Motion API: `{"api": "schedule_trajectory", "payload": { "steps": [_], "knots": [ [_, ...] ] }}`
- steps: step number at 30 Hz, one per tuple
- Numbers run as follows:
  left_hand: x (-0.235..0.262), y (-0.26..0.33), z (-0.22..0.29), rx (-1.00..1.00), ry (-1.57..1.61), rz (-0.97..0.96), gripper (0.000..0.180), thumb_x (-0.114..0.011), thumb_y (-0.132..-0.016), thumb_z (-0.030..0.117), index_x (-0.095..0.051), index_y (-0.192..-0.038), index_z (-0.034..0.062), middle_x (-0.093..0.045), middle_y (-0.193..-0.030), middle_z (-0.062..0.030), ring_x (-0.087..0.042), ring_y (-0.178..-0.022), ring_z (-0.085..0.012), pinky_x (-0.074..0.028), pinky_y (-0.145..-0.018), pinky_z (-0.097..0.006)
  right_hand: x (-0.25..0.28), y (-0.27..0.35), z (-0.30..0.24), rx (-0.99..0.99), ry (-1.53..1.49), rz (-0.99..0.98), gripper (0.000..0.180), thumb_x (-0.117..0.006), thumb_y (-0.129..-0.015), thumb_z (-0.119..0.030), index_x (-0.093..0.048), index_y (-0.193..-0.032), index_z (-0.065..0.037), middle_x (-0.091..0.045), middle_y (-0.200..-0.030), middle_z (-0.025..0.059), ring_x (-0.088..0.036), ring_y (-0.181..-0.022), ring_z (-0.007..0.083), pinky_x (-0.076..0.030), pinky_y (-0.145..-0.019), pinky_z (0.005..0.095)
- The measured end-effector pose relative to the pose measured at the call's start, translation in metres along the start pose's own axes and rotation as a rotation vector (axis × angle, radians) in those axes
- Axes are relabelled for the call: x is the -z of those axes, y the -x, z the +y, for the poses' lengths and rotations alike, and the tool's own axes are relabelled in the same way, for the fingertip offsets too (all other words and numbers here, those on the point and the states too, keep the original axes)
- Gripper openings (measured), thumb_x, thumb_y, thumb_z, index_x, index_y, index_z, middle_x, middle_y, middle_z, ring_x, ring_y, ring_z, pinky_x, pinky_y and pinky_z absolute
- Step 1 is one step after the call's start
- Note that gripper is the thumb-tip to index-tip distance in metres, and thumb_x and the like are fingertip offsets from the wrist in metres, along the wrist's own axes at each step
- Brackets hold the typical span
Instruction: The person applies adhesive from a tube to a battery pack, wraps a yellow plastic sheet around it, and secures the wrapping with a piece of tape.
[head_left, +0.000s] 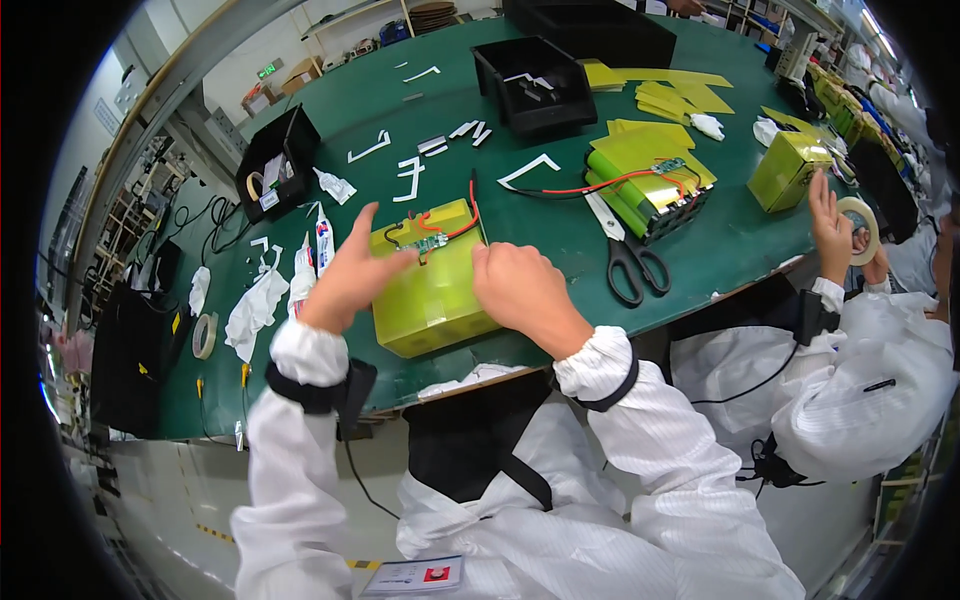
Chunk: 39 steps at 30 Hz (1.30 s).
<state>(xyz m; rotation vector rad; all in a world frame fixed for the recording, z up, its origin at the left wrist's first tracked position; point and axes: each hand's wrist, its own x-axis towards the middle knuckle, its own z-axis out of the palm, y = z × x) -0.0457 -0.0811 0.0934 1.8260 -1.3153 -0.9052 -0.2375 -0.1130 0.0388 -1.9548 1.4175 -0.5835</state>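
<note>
Yellow-wrapped battery pack (432, 285) lying flat near the front edge of the green worktable (560, 220), a small circuit board (430, 243) with red and black wires on its top face, near the far edge. Left hand (350, 270) resting on the pack's left upper corner, fingers loosely spread, forefinger stretched toward the circuit board, pinching nothing. Right hand (520, 285) pressed down on the pack's right edge, fingers curled together; whether anything lies under them cannot be told. Just left of the pack, two white adhesive tubes (322, 240) and crumpled white wipes (255, 305); farther left, a roll of tape (204, 335) near the table's left edge. Beyond the pack, scattered white strips (410, 175) on open green surface, then a black bin (535, 85). Right of the pack, a bare band of table, then black-handled scissors (628, 250) reaching almost to the front edge, beside a second yellow pack (650, 190) with red leads. Farther right, a third yellow pack (788, 170) and a co-worker's hands (835, 225) holding a tape roll (860, 225). Black tray (275, 165) at the far left.
</note>
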Motion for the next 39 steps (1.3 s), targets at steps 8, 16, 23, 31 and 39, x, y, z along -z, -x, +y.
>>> {"api": "schedule_trajectory", "payload": {
  "steps": [8,16,23,31,39],
  "knots": [
    [-0.024,-0.035,-0.003,0.109,-0.466,-0.018,0.138,-0.082,-0.056,0.070,-0.011,-0.158,0.0095,-0.024,-0.150,-0.0383,-0.043,-0.132,-0.0463,-0.039,-0.106,-0.050,0.003,-0.037,0.020,-0.033,-0.279,-0.182,0.041,-0.054,-0.094,-0.029,-0.065,-0.091,0.010,-0.068,-0.087,0.0263,-0.069,-0.080,0.0413,-0.057,-0.069,0.0492],
    [-0.044,-0.021,-0.013,0.026,-0.732,0.074,0.129,-0.071,-0.052,0.085,-0.030,-0.154,0.0164,-0.023,-0.153,-0.0362,-0.021,-0.144,-0.0498,-0.022,-0.111,-0.058,0.013,-0.098,0.023,-0.328,-0.833,-0.553,0.039,-0.054,-0.095,-0.038,-0.051,-0.102,0.001,-0.055,-0.084,0.0114,-0.058,-0.066,0.0211,-0.052,-0.060,0.0334],
    [-0.053,-0.018,-0.014,0.022,-0.697,0.148,0.127,-0.075,-0.051,0.081,-0.026,-0.155,0.0257,-0.016,-0.158,-0.0282,-0.034,-0.132,-0.0595,-0.036,-0.101,-0.064,-0.042,-0.126,0.010,-0.379,-0.606,0.207,0.043,-0.070,-0.077,-0.030,-0.071,-0.099,0.007,-0.073,-0.089,0.0178,-0.069,-0.090,0.0337,-0.052,-0.085,0.0391],
    [-0.053,-0.005,0.000,0.084,-0.697,0.163,0.126,-0.076,-0.053,0.079,-0.026,-0.155,0.0249,-0.022,-0.155,-0.0307,-0.034,-0.131,-0.0614,-0.038,-0.099,-0.066,-0.035,-0.134,0.011,-0.180,-1.340,0.204,0.024,-0.073,-0.087,-0.022,-0.071,-0.096,0.000,-0.064,-0.071,0.0028,-0.054,-0.056,0.0132,-0.041,-0.049,0.0297],
    [-0.055,-0.003,0.004,0.089,-0.748,0.120,0.120,-0.072,-0.057,0.081,-0.027,-0.155,0.0265,-0.020,-0.156,-0.0287,-0.037,-0.129,-0.0595,-0.039,-0.096,-0.068,-0.043,-0.139,0.012,-0.118,-1.540,0.134,0.024,-0.067,-0.094,-0.025,-0.067,-0.102,-0.002,-0.052,-0.064,-0.0026,-0.044,-0.049,0.0062,-0.030,-0.043,0.0216]
  ]
}}
